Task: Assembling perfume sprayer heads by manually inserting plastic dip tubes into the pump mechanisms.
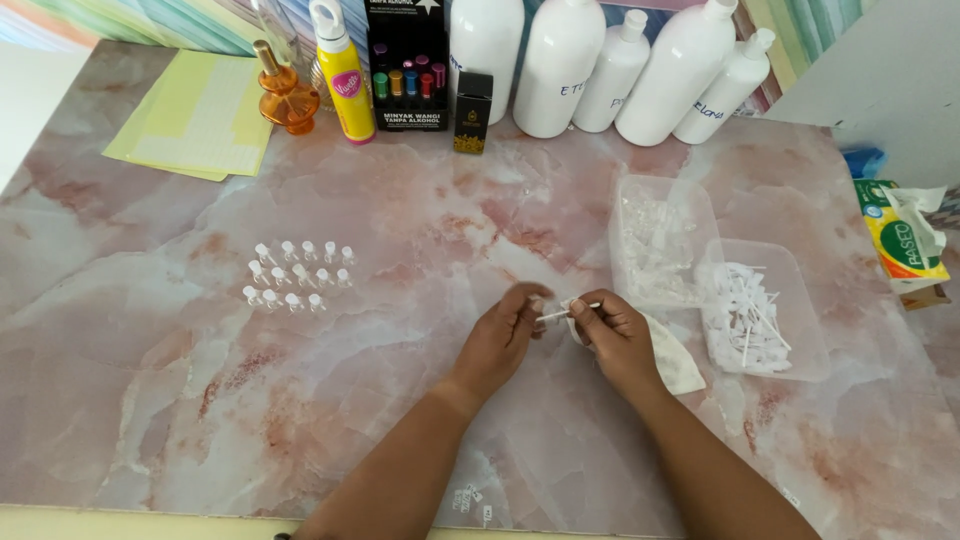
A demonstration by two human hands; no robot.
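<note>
My left hand point(503, 335) and my right hand point(612, 335) meet over the pink marble tabletop point(400, 420). Between their fingertips they pinch a small white sprayer with a thin tube point(558, 312), the left hand at one end, the right at the other. A white cloth point(675, 365) lies under my right hand. Just to the right stand two clear plastic tubs: one with small clear parts point(655, 240) and one with white sprayer tubes point(750, 315). Several tiny clear vials point(298, 275) stand in rows to the left.
Along the back edge stand several large white bottles point(600, 65), a black display box of coloured vials point(407, 65), a small black box point(472, 112), a yellow spray bottle point(343, 75) and an orange glass bottle point(285, 92). Yellow paper sheets point(200, 115) lie back left, a tissue pack point(905, 235) right.
</note>
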